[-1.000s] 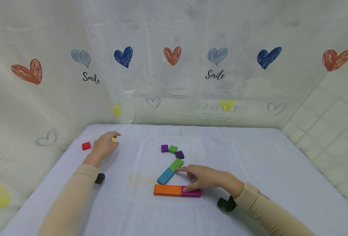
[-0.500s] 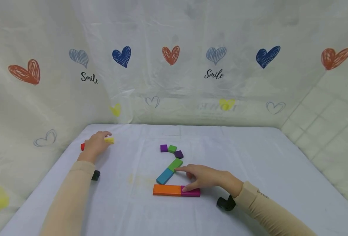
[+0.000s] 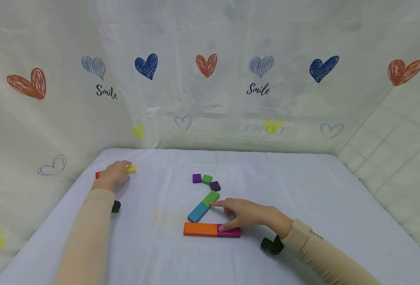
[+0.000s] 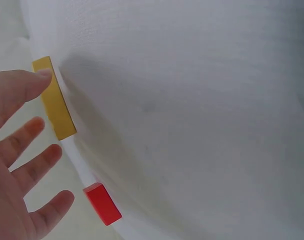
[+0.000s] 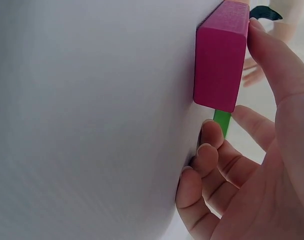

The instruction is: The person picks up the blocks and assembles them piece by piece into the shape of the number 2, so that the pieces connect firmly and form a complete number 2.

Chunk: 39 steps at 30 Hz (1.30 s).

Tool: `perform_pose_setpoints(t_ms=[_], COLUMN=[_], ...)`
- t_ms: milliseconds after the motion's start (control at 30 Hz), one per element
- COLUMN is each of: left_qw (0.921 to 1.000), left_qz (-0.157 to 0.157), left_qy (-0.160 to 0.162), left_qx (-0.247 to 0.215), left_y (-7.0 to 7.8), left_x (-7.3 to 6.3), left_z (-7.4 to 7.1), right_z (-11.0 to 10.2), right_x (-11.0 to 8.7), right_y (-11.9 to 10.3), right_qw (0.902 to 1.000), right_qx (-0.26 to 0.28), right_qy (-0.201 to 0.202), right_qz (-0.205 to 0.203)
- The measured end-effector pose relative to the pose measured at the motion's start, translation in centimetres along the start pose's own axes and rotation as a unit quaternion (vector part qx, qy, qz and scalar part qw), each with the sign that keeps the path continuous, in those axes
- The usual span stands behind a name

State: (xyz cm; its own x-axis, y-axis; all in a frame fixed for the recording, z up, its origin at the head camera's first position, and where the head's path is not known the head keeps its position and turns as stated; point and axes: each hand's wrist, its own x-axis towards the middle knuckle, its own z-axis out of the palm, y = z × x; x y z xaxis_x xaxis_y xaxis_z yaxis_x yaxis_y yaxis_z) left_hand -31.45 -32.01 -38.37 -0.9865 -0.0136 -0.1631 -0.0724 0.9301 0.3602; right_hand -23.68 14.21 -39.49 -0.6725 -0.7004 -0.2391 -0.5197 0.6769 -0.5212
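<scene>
At the far left of the table, my left hand (image 3: 113, 174) reaches over a yellow block (image 3: 130, 169) and a red block (image 3: 97, 174). In the left wrist view its fingers are spread, and the thumb overlaps the yellow block (image 4: 59, 107); contact is unclear. The red block (image 4: 103, 204) lies near the little finger. My right hand (image 3: 243, 213) rests its thumb on a magenta block (image 3: 231, 231). Its index fingertip touches a light green block (image 3: 211, 197), while the other fingers are curled. An orange block (image 3: 200, 229) adjoins the magenta one; a blue block (image 3: 197, 212) adjoins the green.
Beyond the light green block, a purple cube (image 3: 197, 178), a green cube (image 3: 207, 179) and a dark purple cube (image 3: 215, 186) form a short curve. A white cloth (image 3: 288, 178) covers the table. Behind it hangs a sheet (image 3: 227, 107) printed with hearts.
My left hand has moved leftward from beyond the yellow block, so more of that block shows and the red one is partly covered. The right hand stays on its blocks.
</scene>
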Motion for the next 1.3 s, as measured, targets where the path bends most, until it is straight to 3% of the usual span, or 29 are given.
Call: perform_pose_setpoints(t_ms=[400,800,1133,1300], left_qw=[0.9993,0.9998,0.9994,0.999], left_qz=[-0.027,-0.006,0.01,0.023], left_qy=[-0.027,0.019,0.033,0.038], left_qx=[0.0,-0.001,0.009,-0.008], left_y=[-0.2,-0.8,-0.1,0.3], left_x=[0.2,0.6,0.9,1.2], left_z=[-0.3,0.0,0.2,0.2], right_z=[0.1,-0.1,0.0,0.0], right_x=[0.3,0.2,0.2,0.2], right_y=[-0.3,-0.6,-0.1,-0.1], right_qw=[0.9999,0.9999,0.9999,0.9999], right_qx=[0.007,0.005,0.009,0.008], right_qy=[-0.007,-0.008,-0.006,-0.005], right_qz=[-0.005,-0.004,0.001,0.007])
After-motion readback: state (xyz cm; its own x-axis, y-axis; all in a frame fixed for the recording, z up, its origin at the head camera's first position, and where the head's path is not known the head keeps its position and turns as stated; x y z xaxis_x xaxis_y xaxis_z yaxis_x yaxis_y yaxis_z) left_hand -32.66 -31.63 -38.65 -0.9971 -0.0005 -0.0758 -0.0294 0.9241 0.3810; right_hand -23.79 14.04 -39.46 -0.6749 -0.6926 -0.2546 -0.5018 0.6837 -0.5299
